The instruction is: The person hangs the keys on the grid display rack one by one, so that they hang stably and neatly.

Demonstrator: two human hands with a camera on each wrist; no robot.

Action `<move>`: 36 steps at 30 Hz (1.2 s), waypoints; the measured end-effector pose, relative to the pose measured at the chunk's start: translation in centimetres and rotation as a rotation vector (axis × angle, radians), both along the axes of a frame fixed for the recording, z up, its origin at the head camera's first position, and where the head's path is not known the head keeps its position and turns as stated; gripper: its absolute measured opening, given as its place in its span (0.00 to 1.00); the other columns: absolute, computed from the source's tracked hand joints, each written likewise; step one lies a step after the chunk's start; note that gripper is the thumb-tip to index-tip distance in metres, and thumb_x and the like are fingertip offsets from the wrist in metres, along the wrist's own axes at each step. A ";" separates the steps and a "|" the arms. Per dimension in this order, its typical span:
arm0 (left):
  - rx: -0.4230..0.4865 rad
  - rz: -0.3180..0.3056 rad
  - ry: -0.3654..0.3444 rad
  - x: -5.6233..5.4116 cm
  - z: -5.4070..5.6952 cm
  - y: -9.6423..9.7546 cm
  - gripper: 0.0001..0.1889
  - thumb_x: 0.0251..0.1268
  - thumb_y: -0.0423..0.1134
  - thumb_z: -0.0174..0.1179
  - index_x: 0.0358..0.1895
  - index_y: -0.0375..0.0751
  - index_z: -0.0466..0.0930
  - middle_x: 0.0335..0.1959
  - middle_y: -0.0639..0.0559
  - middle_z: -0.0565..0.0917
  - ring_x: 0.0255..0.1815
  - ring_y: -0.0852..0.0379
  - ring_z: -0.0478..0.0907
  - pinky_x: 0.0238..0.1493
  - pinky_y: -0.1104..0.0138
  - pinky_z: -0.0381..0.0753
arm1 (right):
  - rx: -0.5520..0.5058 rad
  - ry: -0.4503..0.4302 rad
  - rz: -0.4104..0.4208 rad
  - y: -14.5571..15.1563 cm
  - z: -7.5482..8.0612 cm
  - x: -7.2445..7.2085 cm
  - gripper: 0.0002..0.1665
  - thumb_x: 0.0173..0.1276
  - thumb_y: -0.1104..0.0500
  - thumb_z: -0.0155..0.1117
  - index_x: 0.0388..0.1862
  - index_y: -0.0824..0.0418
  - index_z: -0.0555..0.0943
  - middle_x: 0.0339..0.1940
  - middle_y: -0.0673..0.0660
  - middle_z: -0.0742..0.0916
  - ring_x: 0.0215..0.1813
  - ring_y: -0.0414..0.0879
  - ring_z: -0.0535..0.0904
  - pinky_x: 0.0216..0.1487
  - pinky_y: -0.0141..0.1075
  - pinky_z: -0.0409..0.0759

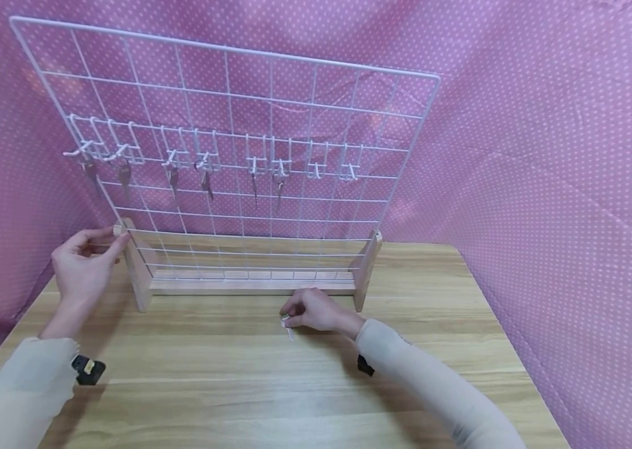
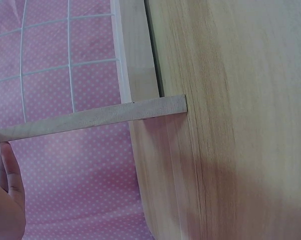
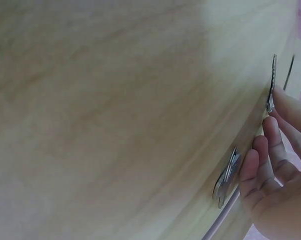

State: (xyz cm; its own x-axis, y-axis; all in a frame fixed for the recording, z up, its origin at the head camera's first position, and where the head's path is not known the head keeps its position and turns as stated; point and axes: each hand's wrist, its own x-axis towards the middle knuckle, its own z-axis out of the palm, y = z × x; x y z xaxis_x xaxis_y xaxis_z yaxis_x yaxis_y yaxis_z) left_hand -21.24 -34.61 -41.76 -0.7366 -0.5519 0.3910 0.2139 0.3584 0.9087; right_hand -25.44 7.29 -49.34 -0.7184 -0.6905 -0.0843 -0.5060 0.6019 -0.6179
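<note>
My right hand (image 1: 318, 310) is low over the table in front of the rack, a silver key (image 3: 272, 82) pinched between its thumb and finger. Under the curled lower fingers, another silver key bunch (image 3: 226, 175) lies on the wood. At the rack's left end, my left hand (image 1: 83, 265) grips the top of a wooden side post (image 1: 138, 274) with thumb and fingertips. The white wire grid rack (image 1: 226, 96) leans back between its posts. From its hooks, in the left and middle of the row, hang several keys (image 1: 124, 174).
Two further white hooks (image 1: 349, 173) sit at the row's right end. A wooden base bar (image 1: 248, 287) joins the left post to the right post (image 1: 368, 271). The table (image 1: 209, 374) has light wood grain. Pink dotted cloth (image 1: 563, 156) surrounds it at the back and sides.
</note>
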 end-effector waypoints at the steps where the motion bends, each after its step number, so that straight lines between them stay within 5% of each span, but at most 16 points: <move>1: -0.005 0.001 -0.002 0.0 0.0 0.0 0.13 0.64 0.32 0.74 0.50 0.34 0.89 0.32 0.79 0.85 0.26 0.77 0.80 0.27 0.86 0.81 | 0.001 0.000 0.002 0.0 0.0 0.0 0.12 0.68 0.54 0.78 0.49 0.54 0.91 0.37 0.45 0.86 0.39 0.35 0.76 0.41 0.25 0.76; 21: -0.004 0.009 0.000 -0.1 0.0 0.0 0.12 0.63 0.32 0.74 0.49 0.35 0.89 0.31 0.80 0.85 0.27 0.78 0.80 0.26 0.86 0.81 | -0.015 -0.029 -0.016 0.5 0.0 0.1 0.03 0.68 0.56 0.77 0.37 0.53 0.90 0.35 0.44 0.90 0.37 0.32 0.81 0.43 0.25 0.81; 29: -0.001 0.012 -0.026 -0.2 -0.1 -0.1 0.12 0.64 0.34 0.74 0.49 0.36 0.89 0.30 0.80 0.85 0.26 0.78 0.80 0.26 0.86 0.81 | -0.128 -0.129 -0.062 1.5 0.4 0.5 0.02 0.70 0.60 0.75 0.40 0.56 0.90 0.37 0.48 0.93 0.35 0.35 0.83 0.40 0.26 0.83; 36: -0.004 0.009 -0.029 -0.2 -0.1 -0.1 0.12 0.64 0.35 0.74 0.49 0.38 0.89 0.31 0.80 0.85 0.26 0.78 0.80 0.26 0.86 0.81 | -0.235 -0.187 -0.147 2.5 2.0 0.9 0.04 0.69 0.58 0.76 0.39 0.57 0.91 0.36 0.53 0.92 0.30 0.37 0.78 0.30 0.25 0.76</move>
State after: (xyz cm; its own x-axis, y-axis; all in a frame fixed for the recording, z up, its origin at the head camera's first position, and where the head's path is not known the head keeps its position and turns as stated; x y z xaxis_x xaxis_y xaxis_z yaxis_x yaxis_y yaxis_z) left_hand -21.41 -34.73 -41.84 -0.7427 -0.5570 0.3715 0.1840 0.3637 0.9132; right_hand -24.50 9.77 -47.35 -0.7992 -0.5965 -0.0746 -0.2891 0.4902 -0.8223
